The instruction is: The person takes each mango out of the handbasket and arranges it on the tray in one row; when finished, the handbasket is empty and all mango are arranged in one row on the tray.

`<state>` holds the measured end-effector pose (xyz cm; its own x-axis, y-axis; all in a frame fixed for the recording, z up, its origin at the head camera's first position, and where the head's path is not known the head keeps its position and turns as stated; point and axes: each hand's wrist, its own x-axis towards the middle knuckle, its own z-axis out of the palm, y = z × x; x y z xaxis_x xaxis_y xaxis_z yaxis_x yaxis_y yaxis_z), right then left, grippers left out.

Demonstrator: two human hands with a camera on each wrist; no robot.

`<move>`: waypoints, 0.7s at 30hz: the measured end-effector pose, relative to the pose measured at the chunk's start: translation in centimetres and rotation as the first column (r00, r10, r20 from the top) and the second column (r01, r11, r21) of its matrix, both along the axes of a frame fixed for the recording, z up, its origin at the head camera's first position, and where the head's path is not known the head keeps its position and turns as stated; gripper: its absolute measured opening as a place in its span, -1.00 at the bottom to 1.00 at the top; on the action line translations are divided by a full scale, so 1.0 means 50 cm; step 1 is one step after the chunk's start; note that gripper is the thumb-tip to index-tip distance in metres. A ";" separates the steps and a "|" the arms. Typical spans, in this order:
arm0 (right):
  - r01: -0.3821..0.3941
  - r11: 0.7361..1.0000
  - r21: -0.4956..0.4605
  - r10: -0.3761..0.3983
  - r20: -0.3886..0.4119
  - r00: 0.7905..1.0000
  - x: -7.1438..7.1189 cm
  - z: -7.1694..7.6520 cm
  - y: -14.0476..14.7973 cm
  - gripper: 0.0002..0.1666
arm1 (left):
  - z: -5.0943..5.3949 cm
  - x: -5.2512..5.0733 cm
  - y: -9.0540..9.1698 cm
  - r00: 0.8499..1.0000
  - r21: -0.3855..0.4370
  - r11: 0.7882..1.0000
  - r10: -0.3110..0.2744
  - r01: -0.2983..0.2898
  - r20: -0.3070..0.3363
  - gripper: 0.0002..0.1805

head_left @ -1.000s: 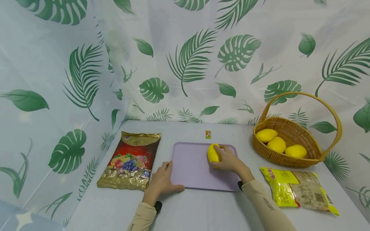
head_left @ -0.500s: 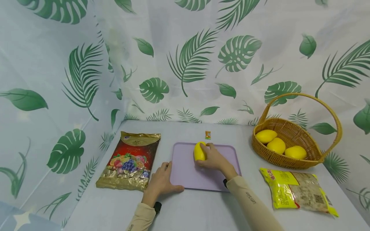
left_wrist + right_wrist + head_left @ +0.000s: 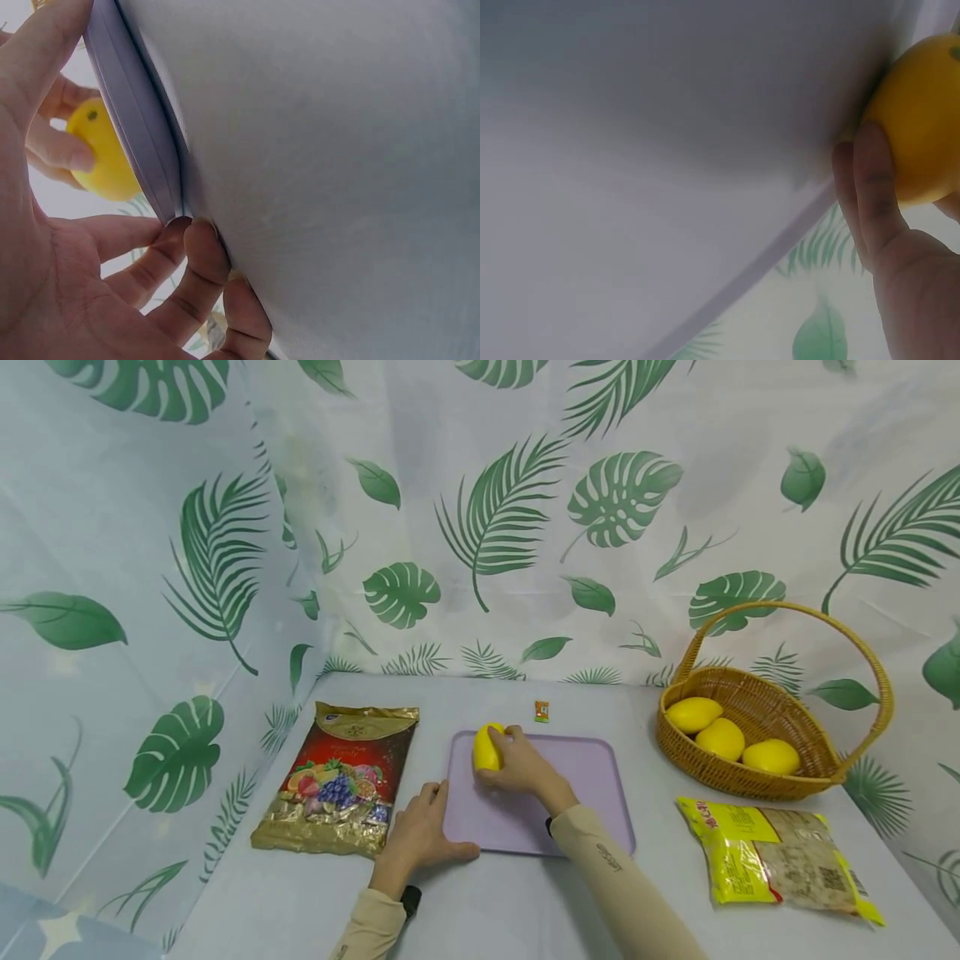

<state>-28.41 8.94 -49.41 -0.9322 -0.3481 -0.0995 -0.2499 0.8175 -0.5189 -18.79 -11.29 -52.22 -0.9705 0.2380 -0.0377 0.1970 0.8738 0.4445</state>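
Leafy backdrop (image 3: 547, 585), held fruit (image 3: 487, 750) shifted left

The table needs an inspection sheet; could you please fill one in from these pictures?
Surface: pale table, lilac tray on it.
Job's things: yellow fruit over the tray's far left part, contact unclear; three fruits in the basket.
Clutter: candy bag left of the tray; yellow bag right; small packet behind.
Hands: right hand grips the fruit; left hand touches the tray's near left corner.
Cables: nothing seen.
Surroundings: leaf-print cloth.
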 end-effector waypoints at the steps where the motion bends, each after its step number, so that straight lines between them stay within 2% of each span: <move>1: -0.004 1.000 0.001 0.004 -0.001 1.000 -0.002 0.000 -0.005 0.05 | 0.000 0.000 0.000 1.000 0.001 1.000 0.001 -0.001 -0.002 0.35; 13: -0.052 0.999 0.013 0.053 -0.031 0.998 -0.012 -0.002 -0.056 0.06 | 0.001 0.000 -0.001 1.000 0.021 1.000 -0.003 0.003 0.007 0.35; 21: -0.039 0.999 0.022 0.039 -0.019 0.999 -0.009 0.000 -0.068 0.10 | 0.001 0.003 -0.002 1.000 0.026 1.000 -0.003 0.003 0.009 0.37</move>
